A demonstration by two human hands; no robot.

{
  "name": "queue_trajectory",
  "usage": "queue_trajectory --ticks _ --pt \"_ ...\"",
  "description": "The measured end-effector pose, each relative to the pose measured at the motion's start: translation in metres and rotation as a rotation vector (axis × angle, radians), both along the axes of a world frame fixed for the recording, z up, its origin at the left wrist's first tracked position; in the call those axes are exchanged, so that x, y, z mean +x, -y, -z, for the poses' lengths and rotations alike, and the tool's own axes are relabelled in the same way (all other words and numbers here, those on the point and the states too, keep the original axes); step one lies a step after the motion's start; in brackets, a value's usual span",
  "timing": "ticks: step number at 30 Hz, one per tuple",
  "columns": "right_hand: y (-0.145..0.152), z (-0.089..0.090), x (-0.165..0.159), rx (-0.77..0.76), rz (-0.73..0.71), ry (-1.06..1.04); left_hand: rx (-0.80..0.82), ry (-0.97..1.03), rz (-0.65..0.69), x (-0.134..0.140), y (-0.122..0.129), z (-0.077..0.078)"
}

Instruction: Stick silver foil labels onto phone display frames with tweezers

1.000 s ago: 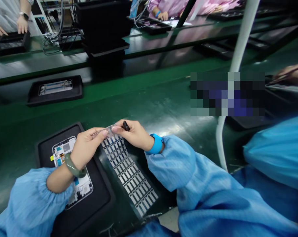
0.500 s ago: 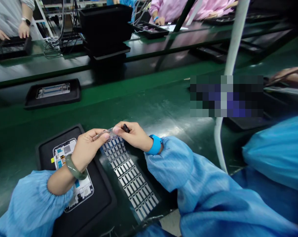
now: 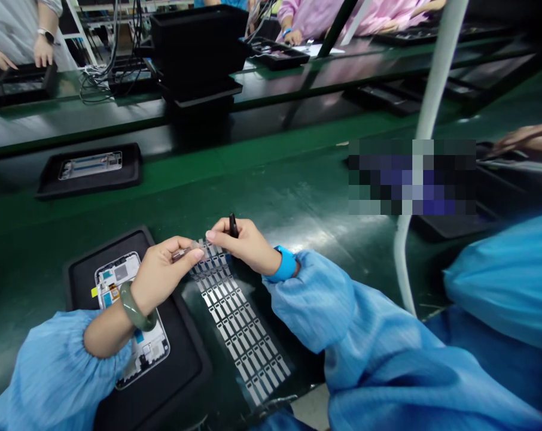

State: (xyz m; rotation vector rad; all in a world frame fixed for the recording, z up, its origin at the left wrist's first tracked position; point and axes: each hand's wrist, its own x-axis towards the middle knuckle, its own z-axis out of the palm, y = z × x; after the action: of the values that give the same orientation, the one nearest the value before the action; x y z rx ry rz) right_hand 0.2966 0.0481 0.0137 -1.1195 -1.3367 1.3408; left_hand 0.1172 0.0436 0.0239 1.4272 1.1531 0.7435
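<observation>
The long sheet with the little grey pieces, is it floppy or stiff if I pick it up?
Probably floppy: the far end of the sheet seems to curve up at the left hand, while most of it lies flat on the green table. Likely light too, since it looks very thin. Being so flat, it probably wouldn't roll if pushed.

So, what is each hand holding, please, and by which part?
The left hand pinches the patterned sheet by its far end; the right hand holds a black object, its gripped part hidden.
</observation>
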Motion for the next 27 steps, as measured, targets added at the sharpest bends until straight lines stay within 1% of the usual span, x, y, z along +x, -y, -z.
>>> queue_trajectory --ticks 4,7,9,11,15,18,22,27 --pt "-0.001 0.001 0.004 -0.160 -0.086 -0.048 0.030 -0.043 0.026 -0.001 0.000 0.001" --pt "-0.002 0.001 0.007 -0.235 -0.151 -0.062 0.048 -0.063 0.041 0.000 0.000 0.001" --pt "-0.003 0.001 0.007 -0.259 -0.162 -0.062 0.056 -0.067 0.037 0.000 0.000 0.001" --pt "-0.002 0.001 0.008 -0.219 -0.151 -0.047 0.059 -0.062 0.022 0.000 -0.001 0.001" --pt "-0.001 0.001 0.007 -0.025 -0.109 0.041 0.043 -0.038 -0.029 0.001 -0.001 0.001" --pt "0.000 0.005 0.005 0.053 -0.104 0.103 0.014 -0.007 -0.035 0.001 -0.001 0.001" --pt "-0.001 0.008 0.007 0.113 -0.116 0.137 -0.039 0.031 0.020 -0.001 -0.001 -0.003" --pt "-0.001 0.004 0.012 0.176 -0.221 0.157 -0.131 0.071 0.132 -0.008 -0.007 -0.008"
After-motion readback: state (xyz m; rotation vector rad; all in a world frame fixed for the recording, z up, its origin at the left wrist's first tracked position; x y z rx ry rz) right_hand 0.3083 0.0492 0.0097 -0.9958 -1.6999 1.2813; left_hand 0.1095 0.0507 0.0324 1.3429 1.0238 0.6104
